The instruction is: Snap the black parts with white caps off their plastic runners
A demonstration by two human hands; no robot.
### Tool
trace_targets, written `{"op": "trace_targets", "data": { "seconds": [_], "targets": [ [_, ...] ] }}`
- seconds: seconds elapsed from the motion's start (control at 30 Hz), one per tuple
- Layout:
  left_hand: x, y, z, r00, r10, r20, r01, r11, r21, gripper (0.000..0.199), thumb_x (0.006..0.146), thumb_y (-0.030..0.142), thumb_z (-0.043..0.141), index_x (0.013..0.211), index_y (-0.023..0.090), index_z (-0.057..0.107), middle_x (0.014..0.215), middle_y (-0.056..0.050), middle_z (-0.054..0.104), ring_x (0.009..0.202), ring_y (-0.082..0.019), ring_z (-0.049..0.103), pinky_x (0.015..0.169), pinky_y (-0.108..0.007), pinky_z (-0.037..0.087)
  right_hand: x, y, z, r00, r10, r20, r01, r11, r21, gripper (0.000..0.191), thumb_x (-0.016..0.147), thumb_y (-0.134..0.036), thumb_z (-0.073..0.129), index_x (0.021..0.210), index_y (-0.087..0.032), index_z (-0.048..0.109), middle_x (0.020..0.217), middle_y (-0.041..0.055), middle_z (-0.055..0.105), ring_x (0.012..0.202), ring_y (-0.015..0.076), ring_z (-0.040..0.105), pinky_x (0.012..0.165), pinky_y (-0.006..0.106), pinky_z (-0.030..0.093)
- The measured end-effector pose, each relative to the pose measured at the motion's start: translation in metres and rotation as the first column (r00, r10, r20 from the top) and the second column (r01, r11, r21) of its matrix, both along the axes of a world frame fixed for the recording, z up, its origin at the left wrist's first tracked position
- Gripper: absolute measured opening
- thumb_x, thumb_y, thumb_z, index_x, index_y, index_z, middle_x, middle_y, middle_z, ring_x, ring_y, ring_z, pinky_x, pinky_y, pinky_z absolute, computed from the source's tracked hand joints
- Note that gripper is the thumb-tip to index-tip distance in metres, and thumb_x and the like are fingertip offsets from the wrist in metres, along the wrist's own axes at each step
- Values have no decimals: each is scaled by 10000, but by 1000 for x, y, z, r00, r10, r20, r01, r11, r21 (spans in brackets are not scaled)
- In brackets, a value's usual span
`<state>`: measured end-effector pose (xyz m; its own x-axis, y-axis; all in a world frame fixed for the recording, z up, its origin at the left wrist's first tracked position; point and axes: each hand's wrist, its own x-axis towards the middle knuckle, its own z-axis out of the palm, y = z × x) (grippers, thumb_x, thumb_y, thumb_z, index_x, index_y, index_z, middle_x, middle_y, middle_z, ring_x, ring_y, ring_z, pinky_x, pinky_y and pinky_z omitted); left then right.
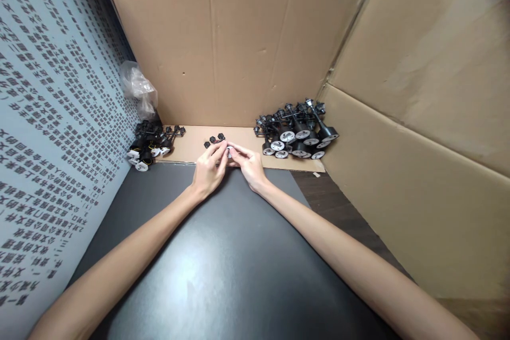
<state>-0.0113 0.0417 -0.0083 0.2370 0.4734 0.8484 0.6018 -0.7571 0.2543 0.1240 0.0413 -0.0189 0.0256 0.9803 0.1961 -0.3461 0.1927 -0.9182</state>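
Note:
Both hands meet at the far edge of the dark mat, with a miniature black street lamp (213, 139) between them. Its small lantern heads stick out past the left fingers, and a bit of its pale round base shows at the fingertips. My left hand (207, 171) is closed around the lamp's body. My right hand (250, 168) pinches at the base end, its fingertips touching those of the left. Most of the lamp's body is hidden by the fingers.
To the right lies a pile of similar black lamps (295, 130) with white bases facing me. A smaller group of lamps (147, 143), some with yellow wires, lies at left beside a clear plastic bag (139, 87). Cardboard walls (247, 42) and a printed sheet (51, 90) enclose the dark mat (231, 255).

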Motion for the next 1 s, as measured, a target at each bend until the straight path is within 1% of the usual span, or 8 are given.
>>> {"op": "trace_targets", "data": {
  "seconds": [0.17,0.4,0.63,0.8,1.0],
  "targets": [
    [0,0,1,1000,-21,-1,21,1000,-14,263,949,185,531,1180,161,653,1128,-97,700,979,-158,701,891,-295,599,1,1,0,1000,-18,6,18,1000,-19,548,640,-515,802,1076,-185,757,1111,102,730,936,227,685,735,327,593],
    [1,0,2,999,-36,3,36,999,-7,259,944,181,536,1169,144,659,1120,-102,702,969,-156,704,892,-295,603,2,0,0,996,-67,54,68,998,-17,510,651,-514,787,1045,-191,764,1112,106,730,981,238,670,681,293,560],
    [1,0,0,1000,-27,-4,27,999,-32,277,943,185,535,1194,160,649,1154,-106,692,1002,-168,697,891,-322,610,2,0,0,996,-61,67,62,998,-17,512,658,-529,777,1054,-204,758,1153,103,716,1003,245,664,709,313,557],
    [1,0,1,1000,-19,-19,18,1000,-20,271,946,191,532,1187,153,650,1144,-105,697,995,-167,700,898,-318,605,2,0,0,997,-54,52,56,998,-33,520,649,-517,786,1052,-190,757,1116,108,727,967,232,666,724,315,544],
    [0,1,1,999,-29,-31,29,1000,9,266,945,178,529,1179,136,648,1127,-113,700,1001,-165,697,913,-310,595,2,-1,1,996,-70,61,73,996,-49,507,646,-492,789,1042,-176,761,1078,112,737,946,228,660,697,301,524]
  ]
}}
